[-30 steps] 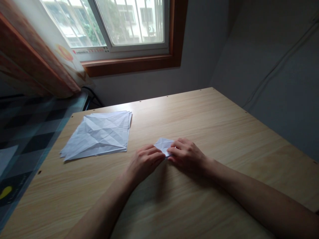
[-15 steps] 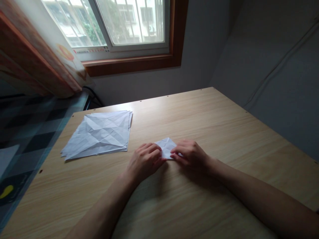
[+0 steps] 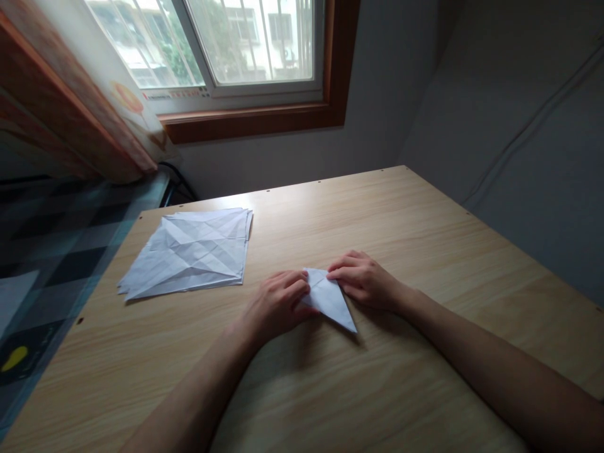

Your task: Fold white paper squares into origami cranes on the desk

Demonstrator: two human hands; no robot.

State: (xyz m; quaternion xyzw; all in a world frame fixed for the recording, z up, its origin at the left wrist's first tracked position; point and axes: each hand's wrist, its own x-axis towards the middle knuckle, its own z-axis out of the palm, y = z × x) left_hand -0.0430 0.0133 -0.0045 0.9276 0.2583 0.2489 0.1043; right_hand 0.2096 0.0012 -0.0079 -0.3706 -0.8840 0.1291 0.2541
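Note:
A small folded piece of white paper (image 3: pixel 333 301) lies on the wooden table between my two hands, one pointed corner aimed toward me and to the right. My left hand (image 3: pixel 282 302) grips its left edge, fingers curled over the top and thumb low along the near side. At the upper right edge, the fingertips of my right hand (image 3: pixel 365 279) press on the paper, with the thumb tucked beneath the fingers. Part of the paper's left side is hidden under my left fingers.
Left of my hands lies a stack of creased white paper sheets (image 3: pixel 202 251). The light wooden table (image 3: pixel 425 251) has a far edge close to the wall under the window (image 3: pixel 264 44). A checked cloth surface (image 3: pixel 70 270) adjoins on the left, beside an orange curtain (image 3: pixel 61 107).
The folded paper has been turned so that a long point now reaches toward me. My right hand has shifted slightly up to its upper edge; my left hand stays nearly in place.

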